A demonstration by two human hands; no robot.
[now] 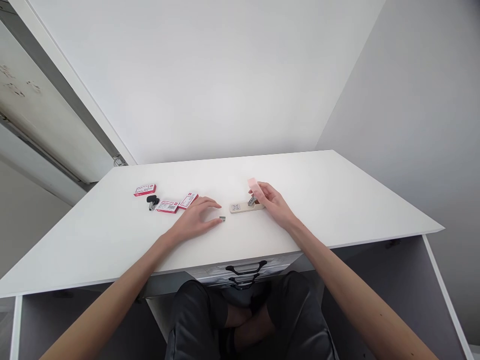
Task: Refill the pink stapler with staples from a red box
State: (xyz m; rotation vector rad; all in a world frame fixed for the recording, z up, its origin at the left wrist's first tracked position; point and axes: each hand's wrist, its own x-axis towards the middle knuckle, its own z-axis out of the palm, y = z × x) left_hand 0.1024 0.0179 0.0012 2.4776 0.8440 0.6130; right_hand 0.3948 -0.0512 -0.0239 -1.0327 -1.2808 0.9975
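Note:
My right hand (275, 202) grips the pink top arm of a stapler (255, 185), fingers closed around it. The stapler stands opened up, its pink arm tilted above a cream base (243, 207) that lies on the white desk. Metal parts show between arm and base. My left hand (197, 218) rests low over the desk, thumb and fingers apart, holding nothing. At its thumb tip lies a short silver strip of staples (222, 218); whether the thumb touches it, I cannot tell. A red-and-white box (188, 200) sits just behind the left hand's fingers.
Further left on the desk (240, 245) lie two more red-and-white boxes, one flat box (167, 206) and another box (145, 190). Between them is a staple remover (153, 201) with black grips. A wall borders the back; drawers with black handles (246, 268) sit below the front edge.

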